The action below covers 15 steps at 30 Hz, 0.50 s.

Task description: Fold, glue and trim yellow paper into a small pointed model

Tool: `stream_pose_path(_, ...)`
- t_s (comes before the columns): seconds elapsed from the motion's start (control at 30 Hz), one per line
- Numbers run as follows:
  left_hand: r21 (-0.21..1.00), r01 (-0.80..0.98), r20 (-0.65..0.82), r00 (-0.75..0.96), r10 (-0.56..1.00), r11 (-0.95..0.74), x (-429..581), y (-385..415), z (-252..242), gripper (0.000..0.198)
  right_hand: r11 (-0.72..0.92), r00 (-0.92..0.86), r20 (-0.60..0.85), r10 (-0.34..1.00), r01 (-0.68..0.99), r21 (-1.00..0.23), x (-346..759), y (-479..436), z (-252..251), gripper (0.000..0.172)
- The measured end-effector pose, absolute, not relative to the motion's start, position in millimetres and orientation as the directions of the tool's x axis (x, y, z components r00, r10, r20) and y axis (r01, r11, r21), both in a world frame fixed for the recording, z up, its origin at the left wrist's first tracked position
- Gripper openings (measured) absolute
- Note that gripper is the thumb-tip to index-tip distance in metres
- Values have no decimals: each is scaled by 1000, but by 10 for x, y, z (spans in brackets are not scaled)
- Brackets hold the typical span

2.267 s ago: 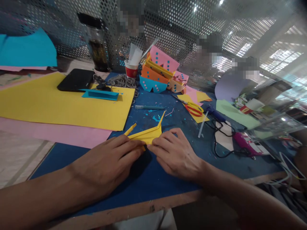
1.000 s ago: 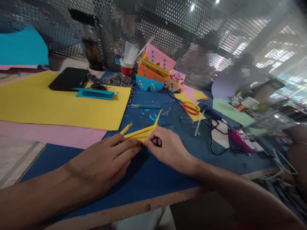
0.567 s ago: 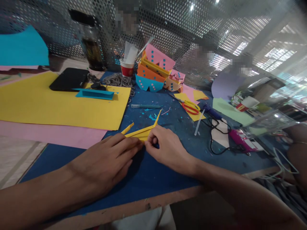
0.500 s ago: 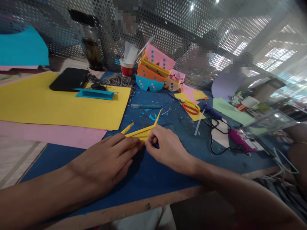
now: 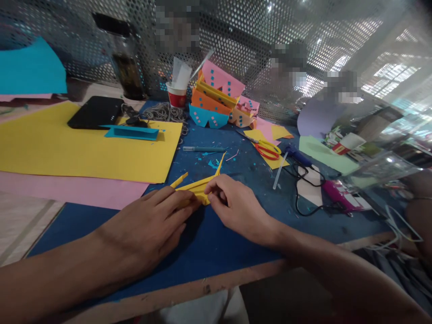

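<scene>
A folded yellow paper piece (image 5: 195,185) lies on the blue tabletop between my hands, with narrow strips sticking up at its left and right ends. My left hand (image 5: 160,220) presses over its near left part, fingers closed on it and hiding much of it. With thumb and fingers bent together, my right hand (image 5: 236,204) pinches the right end of the same paper. Beyond it lie a blue capped pen or cutter (image 5: 204,149) and small blue paper scraps (image 5: 213,164).
Folded paper shapes with small squares (image 5: 209,117) stand behind. Yellow- and red-handled scissors (image 5: 268,150), a glue gun (image 5: 299,157), a glue stick (image 5: 280,173) and a magenta box (image 5: 342,196) lie right. Yellow sheets (image 5: 141,157), a black tablet-like device (image 5: 96,112) and a tumbler (image 5: 128,72) are left.
My right hand has shifted slightly along the paper's right end, its fingers curling a little differently. My left hand stays in place on the paper.
</scene>
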<state>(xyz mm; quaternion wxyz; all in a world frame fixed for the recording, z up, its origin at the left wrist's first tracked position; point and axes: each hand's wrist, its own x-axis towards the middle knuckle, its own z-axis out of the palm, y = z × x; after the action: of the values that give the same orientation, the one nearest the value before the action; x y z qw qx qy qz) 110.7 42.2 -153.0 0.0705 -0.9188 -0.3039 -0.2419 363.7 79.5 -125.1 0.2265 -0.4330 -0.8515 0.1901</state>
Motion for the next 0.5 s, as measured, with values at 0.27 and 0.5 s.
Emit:
stream_pose_path(0.27,-6,589,499,702,508,-808,1122,399,-1506,39,828,-732,391,557,529,-189,3738,800,-1275,28)
stream_pose_path(0.5,18,567,526,695,491,-823,1108,412,-1494,38,879,-818,353,454,476,-27,3747,810,-1236,23)
